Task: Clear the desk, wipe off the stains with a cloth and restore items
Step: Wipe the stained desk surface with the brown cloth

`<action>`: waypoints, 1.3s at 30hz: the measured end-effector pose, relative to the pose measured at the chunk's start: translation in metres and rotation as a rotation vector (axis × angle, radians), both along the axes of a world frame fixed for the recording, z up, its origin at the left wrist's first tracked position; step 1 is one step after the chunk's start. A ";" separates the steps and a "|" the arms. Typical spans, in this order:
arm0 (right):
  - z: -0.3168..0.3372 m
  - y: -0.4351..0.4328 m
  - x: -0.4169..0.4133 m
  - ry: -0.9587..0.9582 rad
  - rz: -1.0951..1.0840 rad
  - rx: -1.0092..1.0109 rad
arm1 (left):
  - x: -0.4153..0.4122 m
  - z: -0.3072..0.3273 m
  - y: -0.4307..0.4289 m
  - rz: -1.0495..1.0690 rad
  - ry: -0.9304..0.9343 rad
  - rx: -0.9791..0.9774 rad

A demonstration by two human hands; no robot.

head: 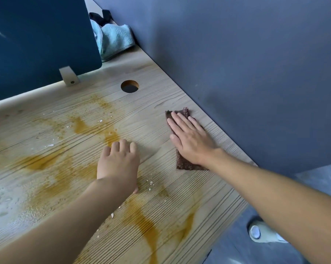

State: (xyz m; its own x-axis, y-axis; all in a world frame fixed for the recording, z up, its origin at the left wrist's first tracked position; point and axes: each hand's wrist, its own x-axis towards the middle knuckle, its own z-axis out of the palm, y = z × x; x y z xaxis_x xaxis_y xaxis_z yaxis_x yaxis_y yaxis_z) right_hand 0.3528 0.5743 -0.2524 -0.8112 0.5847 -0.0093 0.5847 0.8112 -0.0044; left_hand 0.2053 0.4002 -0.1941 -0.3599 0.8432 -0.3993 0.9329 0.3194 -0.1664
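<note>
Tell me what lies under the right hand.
A brown cloth lies flat on the desk under the right hand, which presses on it. The hand covers the cloth's middle; the cloth hides the desk surface beneath it.

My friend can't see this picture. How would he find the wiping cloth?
On the wooden desk, go to the right edge by the grey wall. The right hand presses flat on the cloth there. It is dark brown and lies flat, unlike the light blue towel bunched in the far corner.
</note>
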 end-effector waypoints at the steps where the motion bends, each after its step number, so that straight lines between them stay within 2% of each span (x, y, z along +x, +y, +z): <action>1: -0.002 -0.015 0.004 0.001 0.023 0.016 | 0.000 -0.001 0.000 0.004 -0.003 0.005; 5: 0.003 -0.093 0.048 -0.025 0.410 -0.030 | 0.000 -0.001 -0.001 0.003 0.002 0.003; 7: 0.007 -0.088 0.058 -0.052 0.552 -0.096 | 0.000 -0.001 0.000 0.000 0.008 -0.005; 9: 0.006 -0.058 0.053 -0.068 0.496 -0.088 | 0.000 -0.001 0.000 -0.002 0.008 -0.004; 13: 0.001 -0.010 0.040 -0.017 0.006 -0.010 | 0.000 -0.002 -0.001 0.004 0.009 0.004; 15: -0.001 -0.030 0.040 -0.007 -0.064 0.024 | 0.002 -0.002 -0.001 0.010 0.009 -0.002; 17: 0.001 -0.073 0.053 -0.008 0.083 0.025 | 0.002 -0.001 -0.001 0.013 0.015 0.004; 19: 0.003 -0.114 0.075 -0.040 0.336 -0.038 | 0.002 -0.001 -0.001 0.014 0.021 0.005; 22: 0.007 -0.102 0.089 -0.078 0.551 -0.102 | 0.004 -0.003 -0.003 0.010 0.027 0.012; 23: 0.006 -0.086 0.087 -0.087 0.512 -0.095 | 0.004 -0.004 -0.003 0.008 0.028 0.014; 26: 0.006 -0.039 0.080 -0.035 0.142 -0.028 | 0.004 -0.005 -0.006 0.023 0.010 0.024; 28: 0.003 -0.039 0.077 -0.021 -0.045 -0.011 | 0.004 -0.004 -0.007 0.034 0.004 0.028; 29: 0.001 -0.052 0.076 -0.021 -0.070 0.006 | 0.004 -0.004 -0.007 0.039 0.001 0.025; 31: -0.001 -0.096 0.081 -0.003 0.065 0.030 | 0.005 -0.002 -0.007 0.054 -0.006 0.022; 33: -0.001 -0.137 0.097 0.008 0.329 -0.036 | 0.007 0.000 -0.007 0.065 -0.010 0.026; 35: 0.004 -0.130 0.108 -0.015 0.544 -0.122 | 0.009 0.001 -0.008 0.071 -0.008 0.031; 36: 0.004 -0.111 0.109 -0.018 0.579 -0.115 | 0.009 0.002 -0.009 0.068 0.000 0.035; 37: 0.002 -0.090 0.108 -0.029 0.524 -0.100 | 0.010 0.002 -0.009 0.062 0.010 0.039; 39: 0.001 -0.049 0.102 0.017 0.229 -0.034 | 0.011 0.001 -0.012 0.063 0.026 0.046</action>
State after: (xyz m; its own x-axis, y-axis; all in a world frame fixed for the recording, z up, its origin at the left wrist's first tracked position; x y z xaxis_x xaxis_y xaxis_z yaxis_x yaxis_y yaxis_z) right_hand 0.4549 0.5252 -0.2519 -0.9231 0.3844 -0.0111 0.3846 0.9221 -0.0419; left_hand 0.2165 0.3887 -0.1928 -0.4228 0.8356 -0.3506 0.9062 0.3854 -0.1742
